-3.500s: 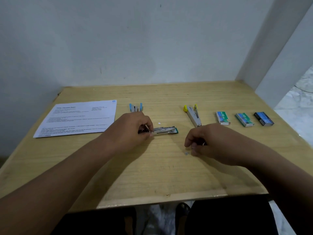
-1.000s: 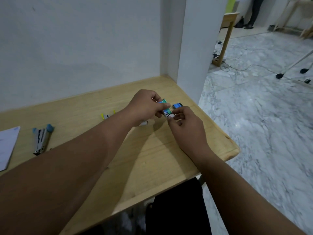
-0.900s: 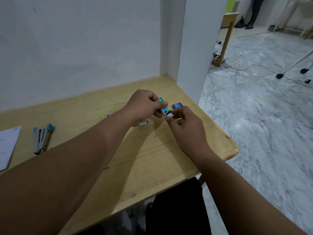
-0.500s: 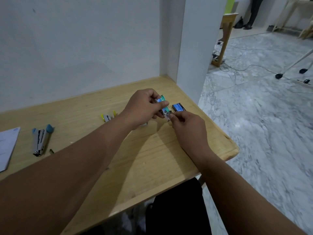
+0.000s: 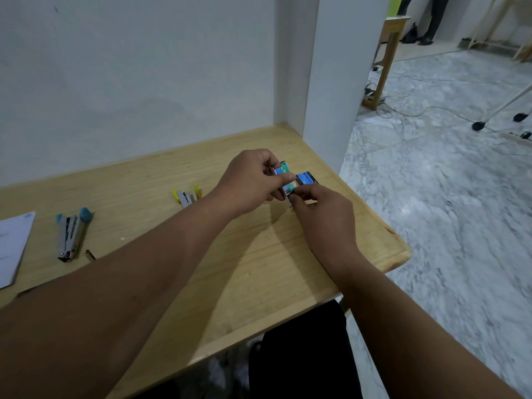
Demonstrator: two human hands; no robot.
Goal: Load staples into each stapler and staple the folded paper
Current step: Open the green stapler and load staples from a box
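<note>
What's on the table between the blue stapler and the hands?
In the head view, the yellow stapler lies on the table between the blue stapler and the hands.

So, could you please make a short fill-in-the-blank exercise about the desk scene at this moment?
1. The left hand grips a small green staple ____.
2. The blue-tipped stapler lies on the table beside a sheet of ____.
3. The stapler partly hidden behind the left forearm has ____ tips.
4. The right hand pinches the near ____ of the green box.

Missing words: box; paper; yellow; end
</note>
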